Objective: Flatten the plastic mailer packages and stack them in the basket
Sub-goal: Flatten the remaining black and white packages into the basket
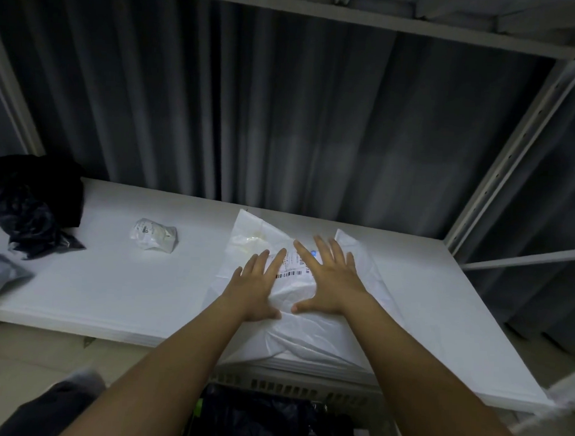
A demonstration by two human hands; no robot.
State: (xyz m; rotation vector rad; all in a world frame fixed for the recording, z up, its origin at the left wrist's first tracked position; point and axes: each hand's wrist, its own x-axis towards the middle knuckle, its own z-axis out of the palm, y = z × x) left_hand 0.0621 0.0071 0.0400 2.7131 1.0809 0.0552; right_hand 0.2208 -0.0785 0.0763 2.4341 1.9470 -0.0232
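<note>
A large white plastic mailer (307, 330) with a barcode label lies on the white shelf surface (112, 286), wrinkled near its front end. My left hand (257, 282) and my right hand (329, 279) both press flat on it side by side, fingers spread and straight. Below the shelf's front edge stands a light plastic basket (292, 387) holding dark flattened mailers (264, 421). A small crumpled white mailer (153, 235) sits on the shelf to the left.
Crumpled black mailers (29, 206) pile at the shelf's far left, with a grey one (0, 277) at the left edge. Dark curtains hang behind. A metal rack upright (513, 155) rises on the right, and another shelf runs overhead.
</note>
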